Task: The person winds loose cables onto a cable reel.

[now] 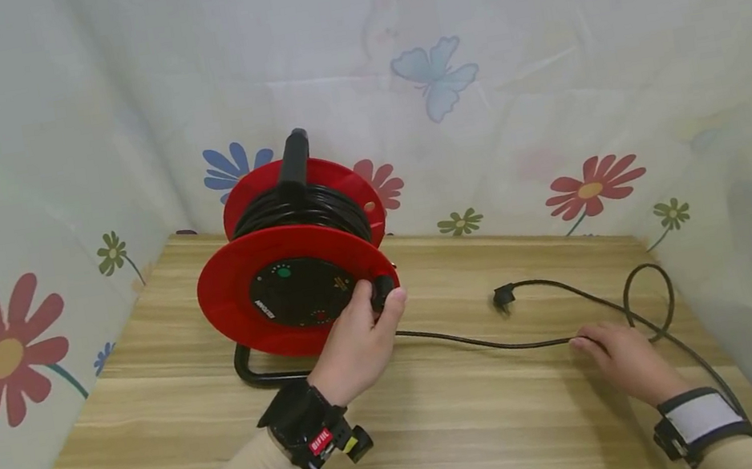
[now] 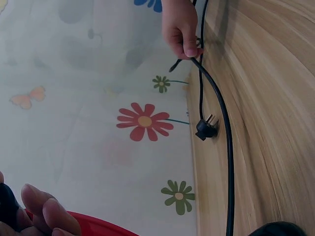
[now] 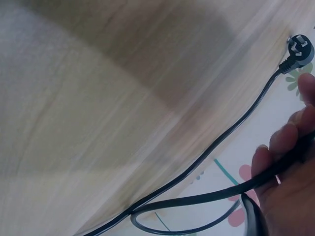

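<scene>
A red cable reel [image 1: 230, 309] with black cable [image 1: 314, 210] wound between its discs stands on a black tube frame [image 1: 244, 368]. My left hand [image 1: 357, 343] grips the black crank knob [image 1: 382, 290] on the front disc, thumb and fingers around it. From the reel a single length of cable [image 1: 468, 343] runs right to my right hand [image 1: 629, 363], which holds it between thumb and curled fingers. Beyond that hand the cable makes a loop [image 1: 670, 288] and doubles back. Its end carries a black plug [image 1: 504, 296], with metal pins showing in the left wrist view.
The reel and cable are on a wood-grain table [image 1: 450, 434]. Close behind and at both sides hangs a pale curtain [image 1: 319, 48] printed with flowers and butterflies. The reel's black carrying handle [image 1: 295, 161] rises above the discs. Cable also passes beside the right wrist strap [image 1: 705, 416].
</scene>
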Action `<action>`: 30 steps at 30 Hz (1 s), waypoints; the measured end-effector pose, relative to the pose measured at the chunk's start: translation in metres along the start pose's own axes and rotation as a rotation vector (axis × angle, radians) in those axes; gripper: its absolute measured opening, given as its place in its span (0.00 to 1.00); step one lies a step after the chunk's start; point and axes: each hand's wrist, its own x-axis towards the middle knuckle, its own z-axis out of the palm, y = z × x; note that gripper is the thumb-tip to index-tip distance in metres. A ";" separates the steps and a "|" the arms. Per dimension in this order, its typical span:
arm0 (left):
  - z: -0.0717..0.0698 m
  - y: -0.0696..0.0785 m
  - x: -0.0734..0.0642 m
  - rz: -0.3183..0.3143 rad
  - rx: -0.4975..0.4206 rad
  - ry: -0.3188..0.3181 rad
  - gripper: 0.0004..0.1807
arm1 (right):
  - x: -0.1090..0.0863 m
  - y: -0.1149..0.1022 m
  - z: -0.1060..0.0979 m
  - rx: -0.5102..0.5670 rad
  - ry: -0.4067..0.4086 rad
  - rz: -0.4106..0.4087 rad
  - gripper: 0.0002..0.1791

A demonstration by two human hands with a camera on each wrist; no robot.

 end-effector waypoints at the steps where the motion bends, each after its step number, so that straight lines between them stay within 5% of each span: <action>1: 0.000 -0.001 0.000 -0.005 -0.004 -0.004 0.21 | 0.002 0.000 0.000 0.004 -0.005 0.004 0.06; 16: 0.011 -0.018 0.000 -0.048 0.027 -0.064 0.21 | 0.010 -0.006 0.003 0.040 -0.149 0.106 0.13; 30: 0.013 -0.021 -0.001 -0.037 0.031 -0.066 0.19 | 0.012 -0.009 0.005 0.044 -0.159 0.111 0.13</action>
